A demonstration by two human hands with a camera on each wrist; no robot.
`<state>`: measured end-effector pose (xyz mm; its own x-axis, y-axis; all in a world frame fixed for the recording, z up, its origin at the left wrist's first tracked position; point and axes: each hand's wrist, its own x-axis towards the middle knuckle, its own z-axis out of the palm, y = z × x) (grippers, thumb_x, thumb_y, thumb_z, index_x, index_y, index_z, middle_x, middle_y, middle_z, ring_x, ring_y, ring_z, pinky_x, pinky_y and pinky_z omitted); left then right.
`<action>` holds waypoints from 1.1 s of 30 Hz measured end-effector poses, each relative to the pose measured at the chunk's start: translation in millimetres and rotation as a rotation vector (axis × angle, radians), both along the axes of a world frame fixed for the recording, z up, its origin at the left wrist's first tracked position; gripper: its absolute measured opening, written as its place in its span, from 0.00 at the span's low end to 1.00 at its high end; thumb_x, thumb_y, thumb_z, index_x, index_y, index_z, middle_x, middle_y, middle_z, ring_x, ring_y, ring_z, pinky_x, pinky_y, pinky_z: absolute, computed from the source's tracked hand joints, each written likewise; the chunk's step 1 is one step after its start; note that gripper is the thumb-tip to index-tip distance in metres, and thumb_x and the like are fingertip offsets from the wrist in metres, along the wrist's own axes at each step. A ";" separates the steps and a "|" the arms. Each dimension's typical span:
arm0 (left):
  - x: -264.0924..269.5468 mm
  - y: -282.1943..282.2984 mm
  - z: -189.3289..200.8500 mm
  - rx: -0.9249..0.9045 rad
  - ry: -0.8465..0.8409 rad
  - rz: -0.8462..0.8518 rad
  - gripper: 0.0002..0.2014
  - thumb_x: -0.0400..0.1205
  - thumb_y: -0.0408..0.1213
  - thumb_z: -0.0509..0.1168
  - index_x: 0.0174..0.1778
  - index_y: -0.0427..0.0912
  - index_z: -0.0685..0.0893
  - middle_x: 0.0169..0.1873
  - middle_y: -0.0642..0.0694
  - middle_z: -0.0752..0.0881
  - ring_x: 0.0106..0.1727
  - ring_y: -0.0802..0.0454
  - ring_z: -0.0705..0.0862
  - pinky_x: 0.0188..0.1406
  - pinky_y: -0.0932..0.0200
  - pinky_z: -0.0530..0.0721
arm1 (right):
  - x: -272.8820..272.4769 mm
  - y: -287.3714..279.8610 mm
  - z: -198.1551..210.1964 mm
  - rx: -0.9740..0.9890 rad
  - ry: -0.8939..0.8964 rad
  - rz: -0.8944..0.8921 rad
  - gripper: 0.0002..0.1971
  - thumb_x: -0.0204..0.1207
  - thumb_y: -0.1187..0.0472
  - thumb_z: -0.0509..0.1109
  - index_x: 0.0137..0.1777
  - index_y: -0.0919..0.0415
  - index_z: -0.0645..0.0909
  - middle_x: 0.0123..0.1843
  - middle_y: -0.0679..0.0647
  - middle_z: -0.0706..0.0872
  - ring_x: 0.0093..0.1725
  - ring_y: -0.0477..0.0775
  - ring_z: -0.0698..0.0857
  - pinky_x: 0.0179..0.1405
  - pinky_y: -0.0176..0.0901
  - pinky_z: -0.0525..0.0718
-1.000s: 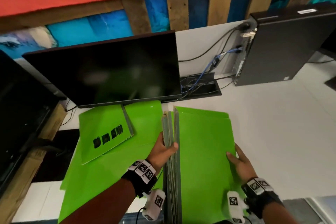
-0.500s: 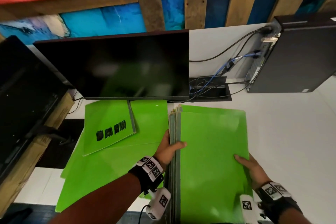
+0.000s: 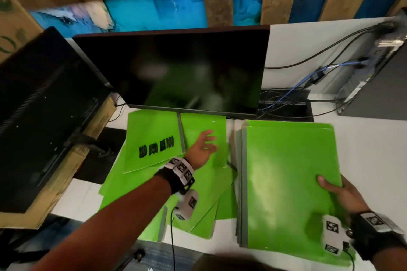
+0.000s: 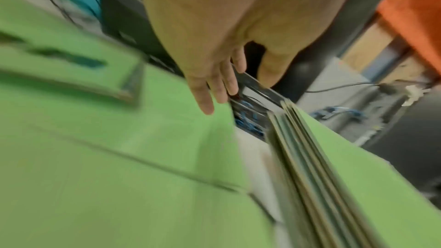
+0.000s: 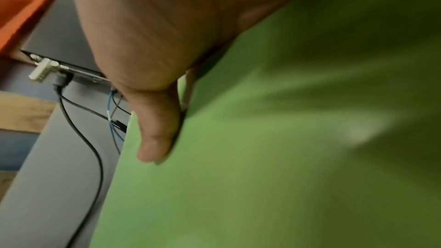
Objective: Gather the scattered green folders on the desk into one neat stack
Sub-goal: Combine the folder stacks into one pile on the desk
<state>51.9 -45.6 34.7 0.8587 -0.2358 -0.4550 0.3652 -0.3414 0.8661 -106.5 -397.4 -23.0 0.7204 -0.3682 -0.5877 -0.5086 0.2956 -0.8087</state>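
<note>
The right hand [image 3: 343, 191] pinches the right edge of the gathered stack [image 3: 288, 185], thumb on top, while the left hand [image 3: 203, 149], its grip spread and holding nothing, hovers over the loose folders [image 3: 154, 145] fanned across the left of the surface [image 3: 363, 143] under the monitor [image 3: 176, 68]. Held by one edge only, the stack may fan out or slide apart, and a folder dragged out from under the monitor could catch on its stand

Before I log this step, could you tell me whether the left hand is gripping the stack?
No, the left hand is open over the loose folders, apart from the stack.
</note>
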 end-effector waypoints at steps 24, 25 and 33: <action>49.5 66.9 -60.3 0.868 -0.339 -0.404 0.28 0.76 0.40 0.72 0.73 0.50 0.74 0.73 0.44 0.69 0.75 0.44 0.68 0.76 0.51 0.70 | 7.3 9.0 -22.1 -0.282 0.340 0.016 0.35 0.57 0.39 0.80 0.62 0.59 0.82 0.50 0.61 0.88 0.51 0.64 0.87 0.61 0.63 0.81; 63.3 67.9 -58.6 0.864 -0.358 -0.379 0.29 0.75 0.40 0.73 0.73 0.49 0.74 0.73 0.43 0.69 0.75 0.43 0.68 0.76 0.50 0.70 | 9.0 9.8 -23.4 -0.311 0.342 0.018 0.32 0.64 0.44 0.79 0.65 0.60 0.82 0.53 0.63 0.88 0.52 0.65 0.87 0.61 0.62 0.81; 128.5 63.1 -60.8 1.026 -0.324 -0.466 0.45 0.77 0.47 0.72 0.83 0.36 0.54 0.82 0.36 0.56 0.82 0.38 0.60 0.80 0.47 0.64 | 12.8 16.2 -33.0 -0.372 0.340 -0.001 0.24 0.71 0.49 0.76 0.63 0.61 0.81 0.56 0.65 0.88 0.52 0.65 0.87 0.58 0.60 0.83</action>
<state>180.4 17.5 -26.2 0.8965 -0.2080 -0.3912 -0.1668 -0.9764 0.1368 -93.8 -381.2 -56.0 0.5102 -0.5982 -0.6179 -0.7614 0.0197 -0.6479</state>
